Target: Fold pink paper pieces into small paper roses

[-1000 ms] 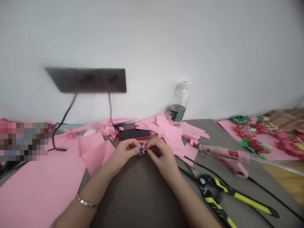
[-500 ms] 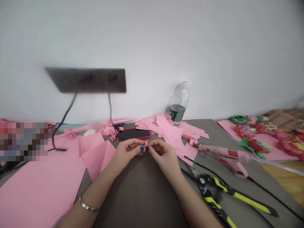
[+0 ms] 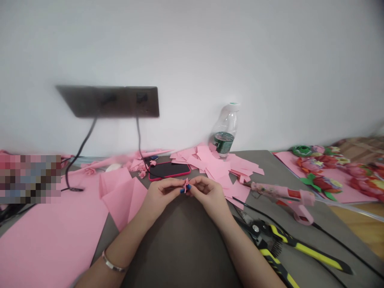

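Note:
A small folded piece of pink paper (image 3: 186, 185) is pinched between both hands above the grey tabletop (image 3: 180, 248). My left hand (image 3: 163, 195) holds it from the left, thumb and fingers pressed together. From the other side, my right hand (image 3: 208, 195) grips it with thumb and forefinger. Fingertips with blue nails hide part of the paper. Just behind the hands lies a phone (image 3: 171, 170) in a pink-red case. Loose pink paper pieces (image 3: 217, 170) are heaped beyond my right hand.
Right of my arm lie yellow-black pliers (image 3: 270, 236) and a pink glue gun (image 3: 285, 196) with its cable. A plastic bottle (image 3: 226, 130) stands by the wall. Large pink sheets (image 3: 54, 232) cover the left side. Colourful paper flowers (image 3: 325, 182) sit far right.
The pink paper has turned a little between my fingertips, and my thumbs have shifted on it. Both hands have moved very slightly; everything else stays in place.

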A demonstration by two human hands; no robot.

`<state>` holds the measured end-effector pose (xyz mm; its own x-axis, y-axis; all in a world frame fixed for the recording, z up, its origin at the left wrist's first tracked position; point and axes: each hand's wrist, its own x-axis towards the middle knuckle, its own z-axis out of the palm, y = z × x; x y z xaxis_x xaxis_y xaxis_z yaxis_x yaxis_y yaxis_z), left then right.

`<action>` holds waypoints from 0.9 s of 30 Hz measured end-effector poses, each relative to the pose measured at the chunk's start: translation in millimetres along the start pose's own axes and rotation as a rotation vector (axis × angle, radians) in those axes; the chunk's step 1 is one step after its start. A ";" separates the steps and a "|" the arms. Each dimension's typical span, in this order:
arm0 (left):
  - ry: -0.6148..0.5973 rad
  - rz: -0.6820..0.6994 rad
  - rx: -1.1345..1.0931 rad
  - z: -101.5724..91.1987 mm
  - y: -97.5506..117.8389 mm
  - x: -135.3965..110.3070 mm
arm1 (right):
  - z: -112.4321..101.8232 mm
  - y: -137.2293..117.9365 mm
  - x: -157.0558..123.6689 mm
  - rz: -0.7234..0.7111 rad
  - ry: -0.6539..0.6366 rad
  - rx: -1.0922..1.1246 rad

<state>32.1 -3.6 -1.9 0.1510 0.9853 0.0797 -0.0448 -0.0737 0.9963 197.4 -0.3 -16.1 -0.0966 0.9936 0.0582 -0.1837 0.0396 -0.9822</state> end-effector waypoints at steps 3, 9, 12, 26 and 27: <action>0.021 0.033 0.042 1.7 1.4 -1.6 | -2.2 1.0 1.9 0.048 -0.016 0.038; 0.012 -0.091 -0.087 2.7 -2.1 -1.2 | -0.5 1.7 -0.2 -0.056 -0.057 -0.001; 0.040 -0.170 -0.209 1.1 -1.6 0.2 | 4.5 0.5 -5.1 -0.292 -0.012 -0.193; -0.008 -0.187 -0.243 1.6 2.5 0.5 | 10.6 -6.9 -13.7 -0.763 0.148 -0.765; -0.019 -0.192 -0.241 2.0 3.7 0.3 | 11.5 -7.0 -14.4 -0.794 0.140 -0.789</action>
<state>34.0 -3.9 1.8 0.1982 0.9743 -0.1067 -0.2461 0.1548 0.9568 188.8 -16.1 -8.0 -0.1082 0.6586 0.7446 0.5297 0.6720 -0.5175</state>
